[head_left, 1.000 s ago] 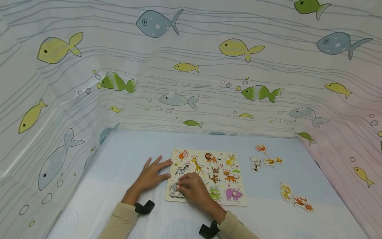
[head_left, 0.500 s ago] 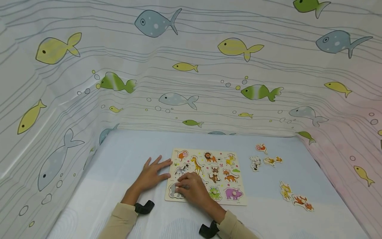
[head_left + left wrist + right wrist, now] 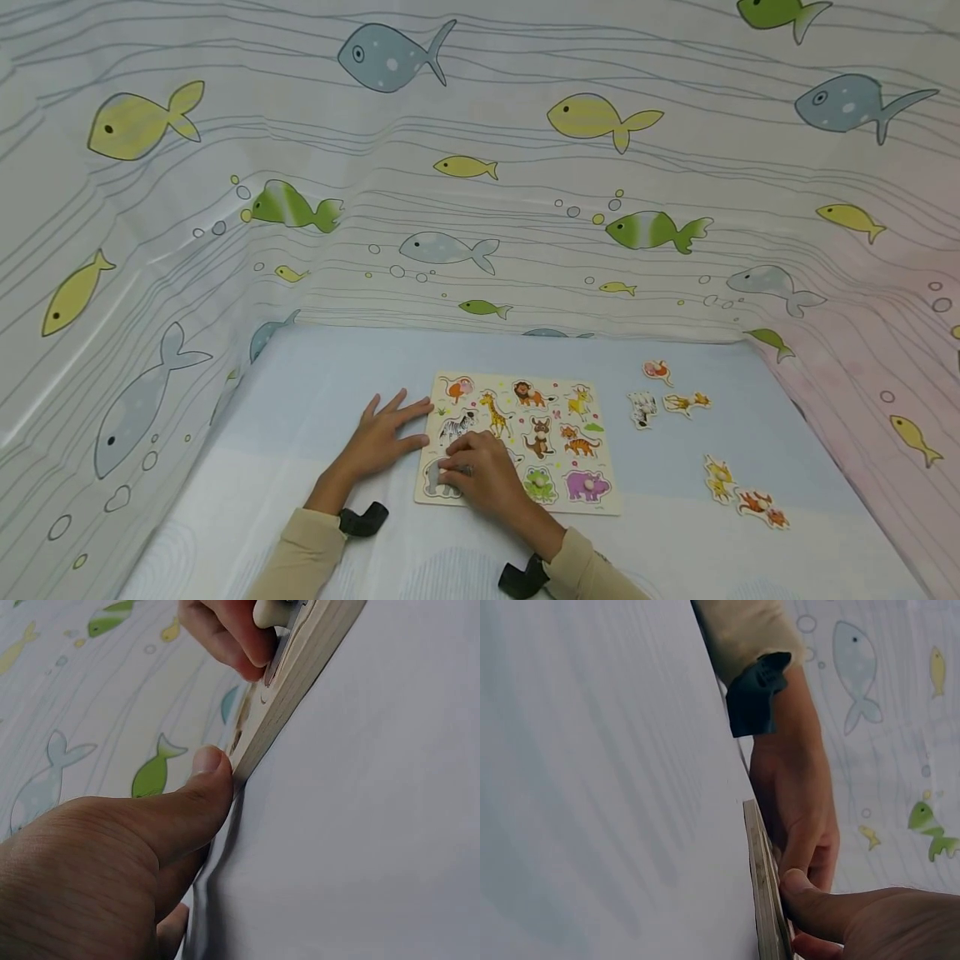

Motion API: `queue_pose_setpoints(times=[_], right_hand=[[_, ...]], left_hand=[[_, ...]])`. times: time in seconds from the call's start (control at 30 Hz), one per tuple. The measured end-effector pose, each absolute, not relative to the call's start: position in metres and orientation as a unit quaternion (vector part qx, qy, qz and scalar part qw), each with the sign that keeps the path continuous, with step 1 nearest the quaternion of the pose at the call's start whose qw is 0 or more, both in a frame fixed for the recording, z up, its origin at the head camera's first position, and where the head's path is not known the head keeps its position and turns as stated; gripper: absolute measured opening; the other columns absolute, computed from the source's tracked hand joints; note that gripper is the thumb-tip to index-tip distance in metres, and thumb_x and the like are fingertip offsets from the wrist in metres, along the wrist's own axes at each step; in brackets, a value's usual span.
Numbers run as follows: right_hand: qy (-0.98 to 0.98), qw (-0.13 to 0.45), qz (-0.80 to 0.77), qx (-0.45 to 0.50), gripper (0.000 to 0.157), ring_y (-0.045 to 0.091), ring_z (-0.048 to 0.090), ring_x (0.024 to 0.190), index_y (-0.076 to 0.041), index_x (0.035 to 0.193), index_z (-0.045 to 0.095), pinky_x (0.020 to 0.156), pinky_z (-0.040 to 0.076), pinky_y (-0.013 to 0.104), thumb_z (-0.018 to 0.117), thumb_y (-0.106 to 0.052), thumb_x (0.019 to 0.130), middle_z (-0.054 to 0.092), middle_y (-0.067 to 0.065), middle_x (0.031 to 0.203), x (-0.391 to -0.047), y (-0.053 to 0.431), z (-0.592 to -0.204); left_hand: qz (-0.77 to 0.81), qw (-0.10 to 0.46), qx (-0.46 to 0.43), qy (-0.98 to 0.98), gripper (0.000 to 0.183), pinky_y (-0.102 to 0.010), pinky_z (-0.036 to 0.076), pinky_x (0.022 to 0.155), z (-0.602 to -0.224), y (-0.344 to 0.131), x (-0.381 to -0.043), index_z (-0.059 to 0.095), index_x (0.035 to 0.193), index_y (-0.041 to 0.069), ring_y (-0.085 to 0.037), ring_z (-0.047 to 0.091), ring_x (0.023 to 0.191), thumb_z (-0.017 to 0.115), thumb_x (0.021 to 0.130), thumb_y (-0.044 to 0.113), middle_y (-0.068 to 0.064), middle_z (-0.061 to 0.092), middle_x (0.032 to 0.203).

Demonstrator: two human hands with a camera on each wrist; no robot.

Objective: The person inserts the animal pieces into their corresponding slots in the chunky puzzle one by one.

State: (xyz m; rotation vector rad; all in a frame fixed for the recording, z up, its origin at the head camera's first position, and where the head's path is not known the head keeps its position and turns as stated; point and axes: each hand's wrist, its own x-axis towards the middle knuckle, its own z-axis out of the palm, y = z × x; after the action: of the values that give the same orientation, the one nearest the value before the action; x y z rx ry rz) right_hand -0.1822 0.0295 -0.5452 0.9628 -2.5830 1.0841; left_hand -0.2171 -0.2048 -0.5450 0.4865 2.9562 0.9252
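Note:
A wooden animal puzzle board [image 3: 491, 382] lies flat in the head view. My left hand [image 3: 380, 444] rests by its left edge with spread, straight fingers; its thumb [image 3: 206, 761] touches the board's edge in the left wrist view. My right hand [image 3: 487, 477] bends over the lower left of the board and pinches a grey elephant puzzle piece [image 3: 432, 479], which sits low at its printed outline. Fingers hide part of the elephant and the picture right of it. A pale knob [image 3: 271, 613] shows beside the right fingers in the left wrist view.
Right of the board lie loose pieces: a monkey [image 3: 656, 372], a zebra [image 3: 642, 411], a giraffe [image 3: 686, 405], a yellow animal [image 3: 719, 481] and an orange one [image 3: 762, 509]. A frog [image 3: 540, 485] and a purple hippo [image 3: 587, 487] with knobs sit on the board. Fish-patterned sheets [image 3: 525, 208] surround the table.
The elephant piece, raised at its lower edge a second ago, now lies lower against the board. My right fingers have shifted slightly left with it; my left hand stays put.

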Motion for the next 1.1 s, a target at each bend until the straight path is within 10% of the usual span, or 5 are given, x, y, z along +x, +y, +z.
queue_pose_setpoints(times=[1.1], right_hand=[[-0.888,0.112,0.317,0.314,0.021,0.005,0.050,0.081,-0.026,0.095,0.074,0.069,0.035,0.018,0.083,-0.037,0.080,0.063,-0.010,0.100,-0.1802,0.0295,-0.5471]], left_hand=[[0.287,0.005,0.161,0.944,0.060,-0.062,0.003,0.124,-0.5449,-0.2052,-0.2199,0.058,0.142,0.026,-0.038,0.030,0.150,0.074,0.087,0.043,0.002,0.053,0.150]])
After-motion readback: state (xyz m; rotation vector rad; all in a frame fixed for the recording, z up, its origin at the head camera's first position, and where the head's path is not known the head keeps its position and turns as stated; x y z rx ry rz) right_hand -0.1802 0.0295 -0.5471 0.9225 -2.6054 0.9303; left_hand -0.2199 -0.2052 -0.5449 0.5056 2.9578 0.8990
